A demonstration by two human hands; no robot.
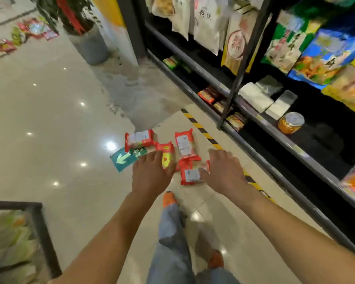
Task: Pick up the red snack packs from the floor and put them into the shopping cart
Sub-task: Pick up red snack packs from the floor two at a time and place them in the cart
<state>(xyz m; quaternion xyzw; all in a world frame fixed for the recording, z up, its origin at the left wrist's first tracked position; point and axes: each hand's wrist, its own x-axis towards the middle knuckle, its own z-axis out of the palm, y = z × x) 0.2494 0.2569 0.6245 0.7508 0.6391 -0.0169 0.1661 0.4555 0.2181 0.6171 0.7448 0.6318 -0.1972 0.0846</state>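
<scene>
Barely begun: reaching with left hand (152,174) and right hand (223,173), both spread and empty, over four packs (184,144) lying on floor (49,119); none seen in cart (41,226)

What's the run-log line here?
phase: pre-grasp | left hand: open, over yellow-marked pack | right hand: open, at nearest pack | red packs on floor: four

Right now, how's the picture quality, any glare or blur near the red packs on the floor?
Head view: bright ceiling-light glare spots dot the glossy floor, one just left of the red snack packs; the packs themselves read fairly sharp; the shelf goods at upper right are smeared by motion blur; the shelf post leans, likely from wide-angle distortion.
</scene>
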